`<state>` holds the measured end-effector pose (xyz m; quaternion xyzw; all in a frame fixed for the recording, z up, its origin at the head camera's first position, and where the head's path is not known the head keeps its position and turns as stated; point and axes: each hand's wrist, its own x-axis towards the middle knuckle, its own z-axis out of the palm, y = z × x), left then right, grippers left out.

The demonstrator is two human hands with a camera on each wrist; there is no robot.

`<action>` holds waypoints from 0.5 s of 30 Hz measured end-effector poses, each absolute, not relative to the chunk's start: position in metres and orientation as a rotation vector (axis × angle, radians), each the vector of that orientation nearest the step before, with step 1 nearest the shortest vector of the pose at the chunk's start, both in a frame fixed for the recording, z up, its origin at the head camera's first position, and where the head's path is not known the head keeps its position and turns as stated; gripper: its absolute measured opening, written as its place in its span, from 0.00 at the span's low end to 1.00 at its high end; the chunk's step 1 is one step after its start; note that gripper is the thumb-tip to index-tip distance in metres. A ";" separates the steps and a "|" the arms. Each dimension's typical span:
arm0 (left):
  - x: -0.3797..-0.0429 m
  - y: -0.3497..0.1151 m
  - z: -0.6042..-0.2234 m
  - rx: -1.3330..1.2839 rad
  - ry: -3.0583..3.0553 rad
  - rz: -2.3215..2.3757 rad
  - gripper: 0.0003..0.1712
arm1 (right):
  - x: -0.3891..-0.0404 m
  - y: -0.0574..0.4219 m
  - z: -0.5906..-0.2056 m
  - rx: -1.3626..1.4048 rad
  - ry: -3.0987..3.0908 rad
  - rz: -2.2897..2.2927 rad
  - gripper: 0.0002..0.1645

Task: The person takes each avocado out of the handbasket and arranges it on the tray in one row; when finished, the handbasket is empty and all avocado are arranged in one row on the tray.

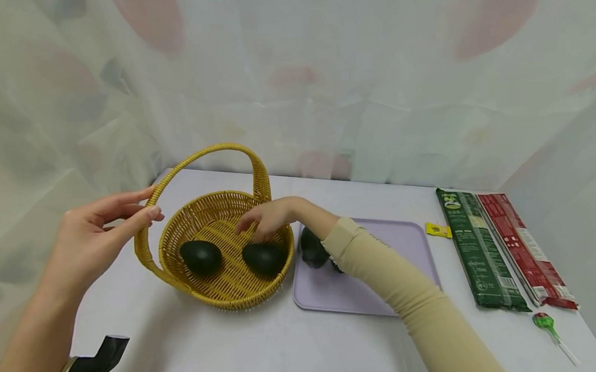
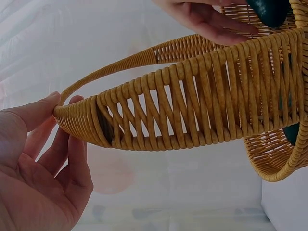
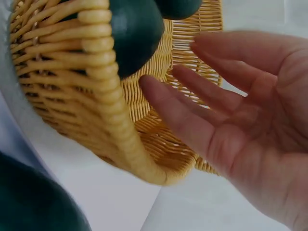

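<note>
A yellow wicker basket with a tall arched handle stands on the table, holding two smooth, dark green avocados, one at the left and one at the right. With thumb and fingers, my left hand pinches the left side of the handle. My right hand reaches over the basket's right rim, just above the right avocado. In the right wrist view, the fingers are loosely extended beside an avocado, with nothing held between them.
Right of the basket lies a pale purple tray bearing dark rounded things, partly hidden by my right forearm. Farther right are a small yellow packet, a green package, a red package and a lollipop. A patterned curtain hangs behind.
</note>
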<state>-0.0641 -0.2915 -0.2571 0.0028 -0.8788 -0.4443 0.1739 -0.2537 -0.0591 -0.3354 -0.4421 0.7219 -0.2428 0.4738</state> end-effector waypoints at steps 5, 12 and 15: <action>-0.064 -0.291 -0.257 -0.005 -2.490 -1.252 0.21 | -0.255 -0.067 -0.340 -1.135 1.747 -0.480 0.34; -0.064 -0.291 -0.256 -0.009 -2.487 -1.250 0.20 | -0.258 -0.077 -0.343 -1.117 1.721 -0.342 0.35; -0.064 -0.292 -0.257 -0.008 -2.488 -1.243 0.20 | -0.258 -0.081 -0.343 -1.073 1.722 -0.289 0.34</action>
